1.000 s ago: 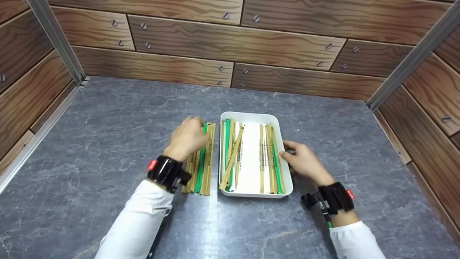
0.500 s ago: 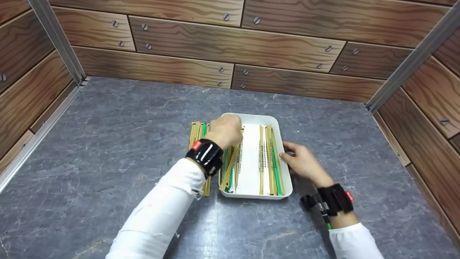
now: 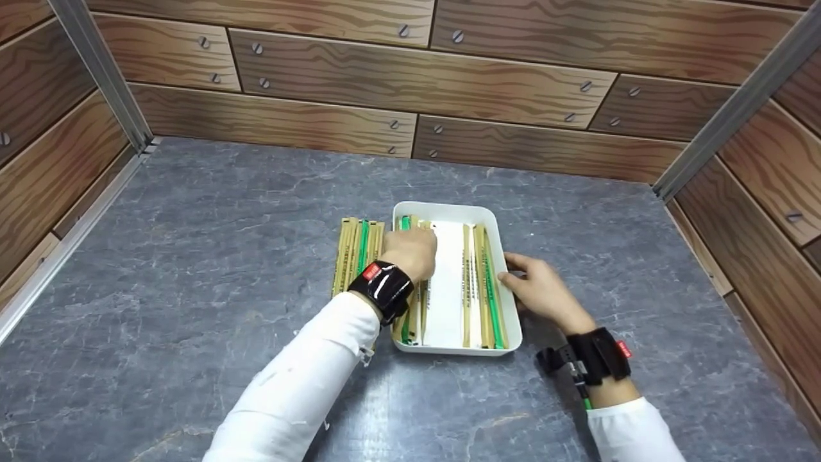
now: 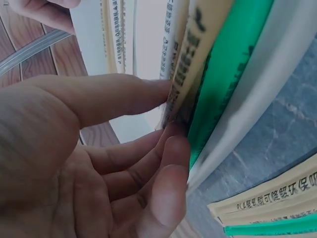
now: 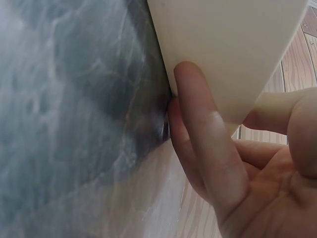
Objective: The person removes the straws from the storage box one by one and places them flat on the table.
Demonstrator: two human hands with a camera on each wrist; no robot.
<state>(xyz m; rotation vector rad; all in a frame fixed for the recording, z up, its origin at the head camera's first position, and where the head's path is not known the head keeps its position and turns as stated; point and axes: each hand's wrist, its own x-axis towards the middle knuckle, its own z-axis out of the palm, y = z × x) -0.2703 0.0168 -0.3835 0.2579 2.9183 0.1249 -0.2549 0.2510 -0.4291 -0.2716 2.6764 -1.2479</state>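
My left hand (image 3: 414,251) is inside the white tray (image 3: 452,350), over the left group of wrapped straws. In the left wrist view, the thumb and fingertips of that hand pinch a tan wrapped straw (image 4: 190,54). Beside it, a green wrapped straw (image 4: 225,74) runs along the tray's side wall. My right hand (image 3: 545,289) grips the tray's right wall, thumb at the rim and fingers against the outside. A second group of tan straws (image 3: 481,289) and a green straw (image 3: 492,301) lies along the tray's right side.
To the left of the tray, a row of tan wrapped straws (image 3: 348,250) with a green one (image 3: 363,244) lies on the grey marbled table (image 3: 224,256). My left forearm covers its near end. Wood-patterned panels (image 3: 410,70) enclose the back and sides.
My left hand has moved right, from the loose row into the tray. The tan straw that lay slanted there now lies straighter, partly under the hand. My right hand stays on the tray.
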